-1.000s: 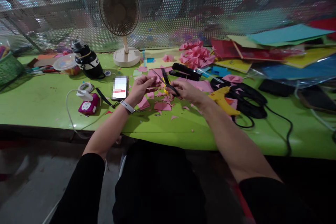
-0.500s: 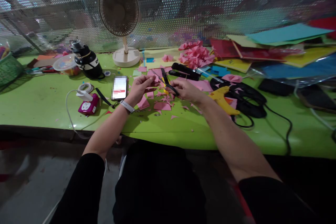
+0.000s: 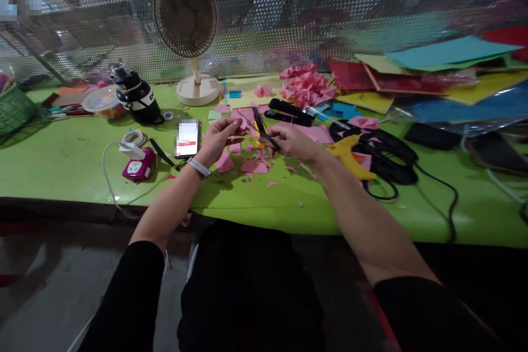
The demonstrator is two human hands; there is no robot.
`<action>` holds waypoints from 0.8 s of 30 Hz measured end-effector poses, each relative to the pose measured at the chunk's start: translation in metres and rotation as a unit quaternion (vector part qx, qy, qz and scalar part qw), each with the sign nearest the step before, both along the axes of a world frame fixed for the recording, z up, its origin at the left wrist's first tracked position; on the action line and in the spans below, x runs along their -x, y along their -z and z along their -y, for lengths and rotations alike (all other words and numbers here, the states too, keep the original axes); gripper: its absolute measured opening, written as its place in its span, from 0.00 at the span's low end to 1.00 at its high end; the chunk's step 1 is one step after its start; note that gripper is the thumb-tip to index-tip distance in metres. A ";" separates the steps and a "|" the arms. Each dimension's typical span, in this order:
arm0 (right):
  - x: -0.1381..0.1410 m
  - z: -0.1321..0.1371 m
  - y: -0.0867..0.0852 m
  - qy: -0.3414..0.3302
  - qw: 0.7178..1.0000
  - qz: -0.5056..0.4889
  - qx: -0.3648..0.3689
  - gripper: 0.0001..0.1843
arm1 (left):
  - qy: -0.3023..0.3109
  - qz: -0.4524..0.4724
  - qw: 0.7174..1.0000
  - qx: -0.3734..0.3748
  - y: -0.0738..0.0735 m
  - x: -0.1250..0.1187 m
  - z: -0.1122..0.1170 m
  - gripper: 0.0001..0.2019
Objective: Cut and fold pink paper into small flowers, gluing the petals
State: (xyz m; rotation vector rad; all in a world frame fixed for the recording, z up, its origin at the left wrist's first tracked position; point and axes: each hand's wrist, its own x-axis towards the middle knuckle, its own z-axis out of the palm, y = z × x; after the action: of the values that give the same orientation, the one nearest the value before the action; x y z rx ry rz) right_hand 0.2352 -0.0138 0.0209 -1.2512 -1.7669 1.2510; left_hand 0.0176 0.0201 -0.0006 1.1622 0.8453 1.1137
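Observation:
Scissors with black handles (image 3: 270,141) are in my right hand (image 3: 292,143), its fingers wrapped round the loops and the blades pointing left. My left hand (image 3: 220,137), with a pale watch strap at the wrist, is pinched close to the blade tips. Whatever it may hold is too small to make out. Below and between both hands lie cut pink paper scraps (image 3: 254,166). A yellow-and-black cutter (image 3: 259,121) lies just behind the scissors, and a black stapler (image 3: 290,113) rests beyond my right hand.
Folded pink paper pieces (image 3: 307,85) are heaped at the back, right of a fan (image 3: 198,91). A yellow glue gun (image 3: 352,157) and its cord lie at right, near stacked coloured sheets (image 3: 454,55). Left stand a phone (image 3: 187,137), purple adapter (image 3: 140,165) and black bottle (image 3: 140,100).

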 end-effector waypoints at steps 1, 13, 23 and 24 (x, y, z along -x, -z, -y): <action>0.000 0.000 0.000 -0.002 1.000 0.001 0.000 0.29 | -0.003 0.002 1.000 0.002 0.000 0.000 0.000 0.13; 0.004 0.002 0.002 0.007 1.000 -0.005 -0.006 0.28 | 0.005 0.024 1.000 0.006 -0.001 -0.001 0.001 0.11; -0.029 -0.017 0.007 0.164 0.973 0.129 -0.098 0.17 | -0.019 0.063 0.997 0.041 -0.005 0.003 -0.002 0.08; -0.031 -0.019 0.008 0.179 0.959 0.189 -0.109 0.14 | -0.021 0.073 0.996 0.046 -0.006 0.003 -0.003 0.07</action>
State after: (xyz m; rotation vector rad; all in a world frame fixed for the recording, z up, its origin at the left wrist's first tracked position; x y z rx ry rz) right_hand 0.2666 0.0055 0.0128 -1.6650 -1.7671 0.6219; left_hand 0.0144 0.0232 0.0049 0.9778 0.8021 1.1674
